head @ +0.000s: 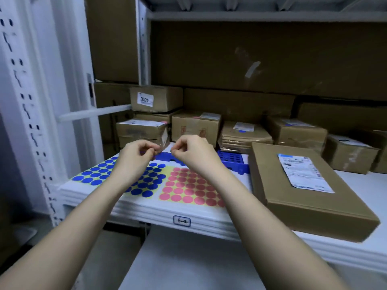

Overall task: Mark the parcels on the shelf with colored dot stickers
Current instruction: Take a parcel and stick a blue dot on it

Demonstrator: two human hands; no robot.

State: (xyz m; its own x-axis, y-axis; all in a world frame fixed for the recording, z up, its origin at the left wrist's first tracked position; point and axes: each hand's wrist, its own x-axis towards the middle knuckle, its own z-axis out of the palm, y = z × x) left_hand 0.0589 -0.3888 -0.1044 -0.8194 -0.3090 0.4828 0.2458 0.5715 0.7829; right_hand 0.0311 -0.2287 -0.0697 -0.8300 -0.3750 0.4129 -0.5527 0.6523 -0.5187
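Note:
Two sticker sheets lie on the white shelf [209, 225]: a blue dot sheet [150, 181] and a pink dot sheet [188, 187]. My left hand [136, 155] hovers above the blue sheet, fingers curled, pinching what looks like a small blue dot sticker. My right hand [190, 151] is a little to its right, thumb and forefinger pinched together with nothing visible between them. A flat parcel [293, 197] with a white label lies front right. Behind the hands sit taped parcels [142, 130], [194, 124], [245, 135], some carrying small coloured dots.
More parcels [297, 130], [351, 153] stand at the back right, and one labelled box [156, 98] is stacked higher. A blue plastic rack [232, 160] lies behind the sheets. Large cartons [251, 55] fill the back. A white perforated upright [27, 122] borders the left.

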